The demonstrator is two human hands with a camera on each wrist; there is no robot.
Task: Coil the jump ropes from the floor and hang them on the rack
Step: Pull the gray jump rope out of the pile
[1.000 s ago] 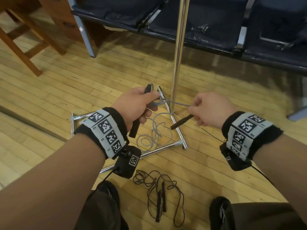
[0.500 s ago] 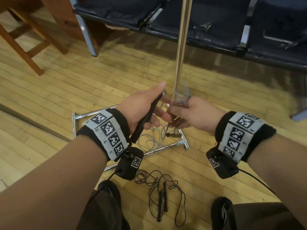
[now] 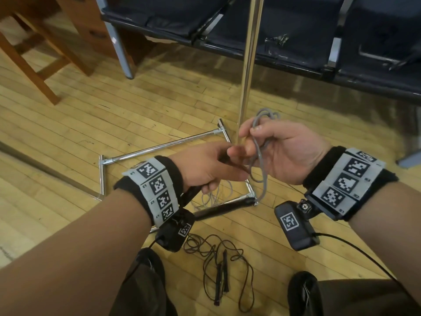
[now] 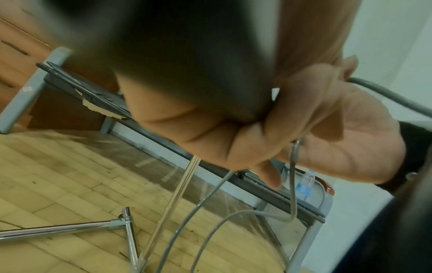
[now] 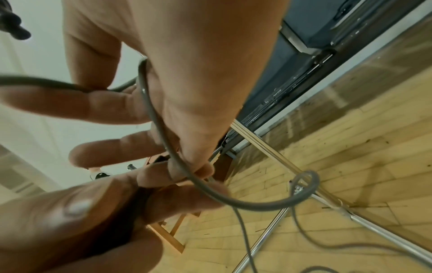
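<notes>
**A:** Since the rack [image 3: 247,71] is the biggest thing here: chrome upright straight ahead, base frame [image 3: 159,147] flat on the wood floor [image 3: 91,115]. Person stands right at it, so I'd guess the hang is a short reach once coiling's done. No hook or top bar in view.

**B:** Bench behind it?

**A:** Dark seat row [image 3: 296,30], well behind the pole. Not involved.

**B:** Hands?

**A:** Both loaded, meeting just in front of the pole. Right hand [image 3: 284,153] is palm-up, thumb pinching grey rope [image 3: 262,169] loops against the fingers; loops stick out above and hang below. Looks like it's the spool, holding finished turns.

**B:** Left?

**A:** Left hand [image 3: 205,167] is curled round a black handle [image 3: 189,195], fingertips touching the right's. Probably feeding the next turn across. Left wrist view is mostly blur, but grey strands trail down to the floor inside the base frame, so slack remains.

**B:** So coil's partial.

**A:** My read, yes. Second handle [image 3: 227,207] seems to hang low near the frame corner; can't confirm what holds it.

**B:** Other rope?

**A:** Dark rope [image 3: 218,265] is a loose tangle on the floor between the feet, its handles side by side. Untouched.
</notes>
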